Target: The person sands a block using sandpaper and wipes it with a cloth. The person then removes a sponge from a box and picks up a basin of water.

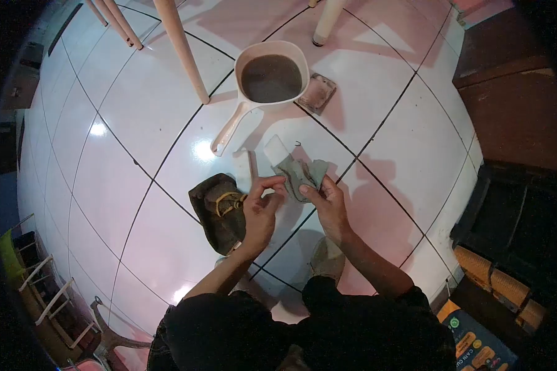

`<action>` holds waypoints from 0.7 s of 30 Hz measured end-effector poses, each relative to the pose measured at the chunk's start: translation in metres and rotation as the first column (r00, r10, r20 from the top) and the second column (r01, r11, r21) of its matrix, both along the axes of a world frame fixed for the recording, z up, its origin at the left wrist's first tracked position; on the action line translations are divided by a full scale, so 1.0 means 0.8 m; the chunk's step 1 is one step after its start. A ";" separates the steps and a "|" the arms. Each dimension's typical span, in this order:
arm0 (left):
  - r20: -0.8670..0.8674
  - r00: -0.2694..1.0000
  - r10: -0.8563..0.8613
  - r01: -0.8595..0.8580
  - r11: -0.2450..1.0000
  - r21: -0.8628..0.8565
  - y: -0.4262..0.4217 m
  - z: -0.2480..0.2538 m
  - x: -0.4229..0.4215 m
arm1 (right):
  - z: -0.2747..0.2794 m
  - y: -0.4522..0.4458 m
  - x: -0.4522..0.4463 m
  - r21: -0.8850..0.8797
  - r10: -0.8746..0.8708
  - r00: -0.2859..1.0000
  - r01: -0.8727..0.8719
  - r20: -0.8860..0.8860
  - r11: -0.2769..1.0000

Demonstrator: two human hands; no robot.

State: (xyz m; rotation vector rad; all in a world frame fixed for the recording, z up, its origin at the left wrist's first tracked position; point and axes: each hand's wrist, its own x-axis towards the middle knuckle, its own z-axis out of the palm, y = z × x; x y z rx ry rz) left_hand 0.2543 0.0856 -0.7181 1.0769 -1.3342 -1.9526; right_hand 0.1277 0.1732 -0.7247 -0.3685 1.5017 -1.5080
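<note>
A crumpled grey-green cloth (296,179) is held between my two hands above the tiles. My right hand (332,209) pinches its right part between thumb and fingers. At the cloth's left edge my left hand (261,213) has its thumb and index finger drawn together; whether something small is between them is hidden. A white block (276,150) lies just beyond the cloth. Left of it is a whitish bar-shaped piece (244,168). Beside my left hand rests a dark olive shoe or pouch (220,213) with yellow laces.
Farther off stands a white dipper (242,110) of dark liquid, touching or near a small brownish square block (319,93). Wooden legs (182,52) rise at the top. Brown boxes (507,93) and a dark crate (492,207) line the right side.
</note>
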 end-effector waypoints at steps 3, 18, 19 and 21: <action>-0.008 1.000 -0.003 0.002 0.992 -0.126 0.003 0.001 -0.003 | 0.008 -0.004 0.006 -0.002 -0.011 1.000 0.011 0.018 1.000; -0.060 0.997 0.053 -0.057 0.996 -0.069 0.002 -0.022 0.002 | 0.004 -0.010 0.013 -0.014 -0.011 0.999 0.010 -0.041 1.000; -0.082 0.994 0.076 -0.078 0.997 -0.029 0.005 -0.019 -0.002 | 0.004 -0.010 0.014 -0.004 0.007 0.999 -0.007 -0.046 1.000; -0.100 0.989 0.106 -0.105 0.994 0.018 0.005 -0.015 -0.005 | 0.003 -0.008 0.014 0.016 0.042 0.997 -0.041 -0.057 0.999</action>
